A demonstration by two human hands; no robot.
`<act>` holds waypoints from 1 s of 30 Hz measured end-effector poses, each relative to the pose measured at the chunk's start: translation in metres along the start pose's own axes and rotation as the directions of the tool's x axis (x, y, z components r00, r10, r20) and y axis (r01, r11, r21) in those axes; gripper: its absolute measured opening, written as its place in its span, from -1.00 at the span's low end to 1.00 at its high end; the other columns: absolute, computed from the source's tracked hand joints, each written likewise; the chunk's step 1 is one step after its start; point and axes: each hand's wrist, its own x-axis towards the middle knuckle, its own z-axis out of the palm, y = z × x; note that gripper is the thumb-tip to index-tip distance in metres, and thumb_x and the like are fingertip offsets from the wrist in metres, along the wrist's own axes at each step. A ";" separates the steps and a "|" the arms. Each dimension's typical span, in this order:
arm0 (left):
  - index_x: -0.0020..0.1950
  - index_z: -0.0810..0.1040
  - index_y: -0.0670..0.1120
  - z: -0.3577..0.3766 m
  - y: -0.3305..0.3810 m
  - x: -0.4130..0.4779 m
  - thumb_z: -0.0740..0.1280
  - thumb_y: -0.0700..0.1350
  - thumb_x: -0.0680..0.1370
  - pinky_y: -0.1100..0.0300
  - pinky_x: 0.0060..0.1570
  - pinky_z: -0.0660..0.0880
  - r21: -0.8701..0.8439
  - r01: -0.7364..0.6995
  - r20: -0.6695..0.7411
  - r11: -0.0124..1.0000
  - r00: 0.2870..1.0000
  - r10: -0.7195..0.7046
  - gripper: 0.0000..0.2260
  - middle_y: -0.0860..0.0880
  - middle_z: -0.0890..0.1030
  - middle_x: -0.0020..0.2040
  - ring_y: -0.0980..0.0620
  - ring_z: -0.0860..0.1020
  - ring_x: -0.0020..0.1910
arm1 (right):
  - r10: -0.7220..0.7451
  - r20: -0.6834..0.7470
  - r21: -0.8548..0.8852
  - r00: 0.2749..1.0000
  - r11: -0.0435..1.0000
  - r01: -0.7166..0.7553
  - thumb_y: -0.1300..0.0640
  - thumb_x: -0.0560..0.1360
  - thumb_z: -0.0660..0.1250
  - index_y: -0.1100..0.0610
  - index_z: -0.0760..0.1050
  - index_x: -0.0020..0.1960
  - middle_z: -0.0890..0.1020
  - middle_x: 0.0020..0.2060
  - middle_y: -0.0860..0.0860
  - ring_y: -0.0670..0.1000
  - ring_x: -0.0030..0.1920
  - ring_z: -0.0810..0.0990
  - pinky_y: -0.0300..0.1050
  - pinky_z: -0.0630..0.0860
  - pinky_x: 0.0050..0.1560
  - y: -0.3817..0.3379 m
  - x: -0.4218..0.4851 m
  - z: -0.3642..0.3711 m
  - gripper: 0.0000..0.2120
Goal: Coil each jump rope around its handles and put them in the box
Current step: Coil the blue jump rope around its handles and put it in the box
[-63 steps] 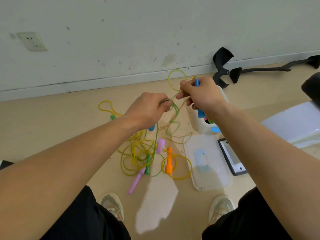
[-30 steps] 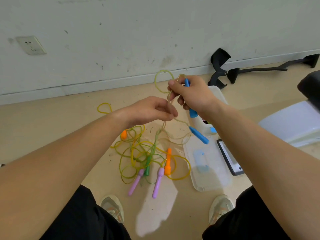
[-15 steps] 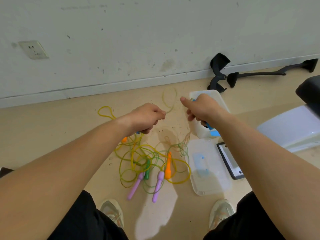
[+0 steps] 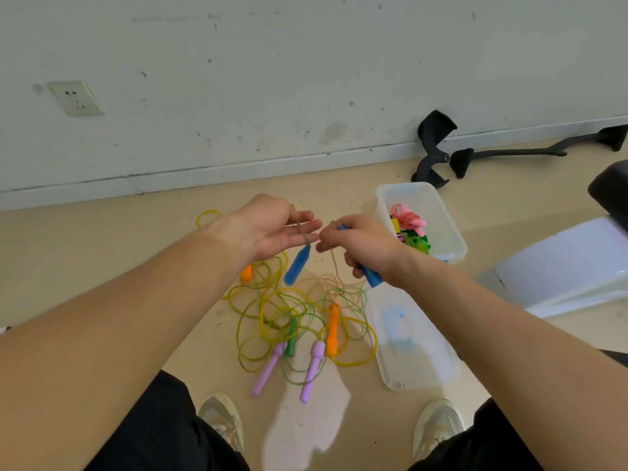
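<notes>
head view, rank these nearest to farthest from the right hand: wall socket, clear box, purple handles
1. clear box, just to the right of the right hand, which holds a blue handle.
2. purple handles, on the floor below, near the feet.
3. wall socket, far left on the wall.

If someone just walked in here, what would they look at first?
Probably the bright tangle of ropes on the floor, right in the middle. Just above it, the right hand grips a blue handle, while a second handle dangles on a cord from the open left hand. The box, with ropes in it, sits right of the hands.
</notes>
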 end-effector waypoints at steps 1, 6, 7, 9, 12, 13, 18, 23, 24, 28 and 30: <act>0.14 0.36 -0.33 -0.001 0.001 0.000 0.03 -0.45 0.62 -0.04 -0.29 0.67 -0.013 -0.001 -0.011 1.000 1.000 0.001 -0.82 -0.22 0.52 -0.03 -0.18 0.65 -0.13 | -0.037 -0.014 -0.058 0.999 0.998 0.036 0.15 0.48 0.39 0.15 0.55 0.00 0.63 -0.07 0.19 -0.04 -0.45 0.36 -0.15 0.36 -0.45 0.002 0.001 0.001 -0.88; 0.11 0.35 -0.33 0.000 0.004 0.000 0.01 -0.48 0.61 0.01 -0.37 0.65 -0.046 -0.023 -0.020 0.999 1.000 0.023 -0.81 -0.22 0.50 -0.04 -0.19 0.64 -0.13 | -0.123 0.081 -0.095 0.989 0.987 0.131 0.09 0.44 0.53 0.16 0.55 0.00 0.61 -0.16 0.13 -0.10 -0.50 0.38 -0.14 0.37 -0.46 0.005 0.000 0.009 -0.76; 0.14 0.34 -0.33 0.001 0.003 0.001 0.00 -0.48 0.61 0.03 -0.39 0.64 -0.044 -0.032 -0.025 0.999 0.999 0.031 -0.80 -0.23 0.51 -0.03 -0.19 0.64 -0.13 | -0.131 0.086 -0.085 0.988 0.987 0.139 0.11 0.44 0.52 0.15 0.56 -0.03 0.60 -0.20 0.12 -0.09 -0.49 0.38 -0.14 0.37 -0.46 0.004 -0.001 0.011 -0.80; 0.24 0.32 -0.33 0.001 0.003 0.002 0.01 -0.48 0.61 0.07 -0.37 0.64 -0.042 -0.052 -0.035 0.998 0.998 0.050 -0.76 -0.23 0.53 -0.02 -0.20 0.66 -0.13 | -0.154 0.062 -0.071 0.986 0.985 0.158 0.17 0.46 0.47 0.13 0.57 -0.09 0.65 -0.20 0.16 -0.04 -0.47 0.37 -0.14 0.37 -0.46 0.002 -0.001 0.013 -0.91; 0.31 0.31 -0.36 0.000 0.003 0.004 0.05 -0.47 0.62 0.11 -0.30 0.65 -0.032 -0.075 -0.055 0.997 0.996 0.073 -0.72 -0.25 0.56 -0.01 -0.20 0.67 -0.13 | -0.176 0.007 -0.060 0.984 0.983 0.176 0.11 0.47 0.47 0.18 0.59 -0.08 0.53 -0.35 0.07 -0.01 -0.46 0.36 -0.15 0.36 -0.48 -0.001 0.001 0.013 -0.86; 0.31 0.31 -0.37 0.001 0.003 0.003 0.05 -0.47 0.61 0.11 -0.31 0.65 -0.036 -0.077 -0.064 0.996 0.995 0.074 -0.72 -0.25 0.56 0.00 -0.20 0.67 -0.13 | -0.173 -0.009 -0.065 0.985 0.983 0.172 0.06 0.46 0.50 0.18 0.59 -0.08 0.47 -0.38 0.03 -0.02 -0.47 0.36 -0.16 0.35 -0.49 0.000 0.001 0.014 -0.81; 0.27 0.33 -0.37 0.006 0.000 0.001 0.09 -0.47 0.61 0.12 -0.30 0.66 -0.046 -0.086 -0.079 0.995 0.993 0.082 -0.75 -0.25 0.55 0.02 -0.22 0.65 -0.10 | -0.172 -0.040 -0.056 0.984 0.984 0.170 0.03 0.49 0.47 0.12 0.62 -0.19 0.35 -0.47 -0.02 0.00 -0.49 0.36 -0.16 0.36 -0.51 0.004 0.002 0.020 -0.82; 0.06 0.54 -0.22 0.005 -0.010 0.000 0.25 -0.14 0.65 0.08 -0.16 0.62 0.324 -0.150 0.007 0.934 0.988 0.156 -0.83 -0.14 0.67 -0.06 -0.13 0.70 -0.10 | -0.197 -0.125 -0.064 0.972 0.980 0.190 0.03 0.55 0.41 0.21 0.58 -0.20 0.37 -0.49 0.02 0.00 -0.51 0.37 -0.16 0.38 -0.54 0.001 0.007 0.013 -0.73; 0.04 0.57 -0.18 0.005 -0.013 0.000 0.25 -0.03 0.66 0.03 -0.11 0.62 0.407 -0.153 0.033 0.901 0.988 0.153 -0.77 -0.11 0.68 -0.09 -0.12 0.69 -0.10 | -0.186 -0.154 -0.041 0.970 0.983 0.181 0.02 0.57 0.39 0.25 0.57 -0.16 0.40 -0.48 0.03 -0.02 -0.52 0.37 -0.17 0.38 -0.54 0.002 0.008 0.011 -0.70; 0.16 0.54 -0.14 0.016 -0.027 -0.005 0.22 0.06 0.67 -0.03 0.00 0.63 0.494 -0.154 0.105 0.856 0.988 0.117 -0.71 -0.13 0.65 -0.01 -0.15 0.69 -0.09 | -0.134 -0.215 0.094 0.967 0.983 0.157 0.09 0.61 0.29 0.26 0.51 -0.12 0.50 -0.41 0.02 -0.10 -0.55 0.40 -0.19 0.38 -0.54 0.003 0.005 0.008 -0.76; 0.25 0.50 -0.14 0.021 -0.033 -0.005 0.23 0.03 0.67 -0.02 -0.05 0.65 0.437 -0.157 0.122 0.885 0.986 0.115 -0.72 -0.17 0.64 0.08 -0.21 0.68 -0.02 | -0.133 -0.230 0.155 0.964 0.973 0.171 0.13 0.62 0.26 0.24 0.49 -0.15 0.50 -0.39 0.06 -0.07 -0.51 0.43 -0.20 0.39 -0.52 0.004 0.003 0.009 -0.77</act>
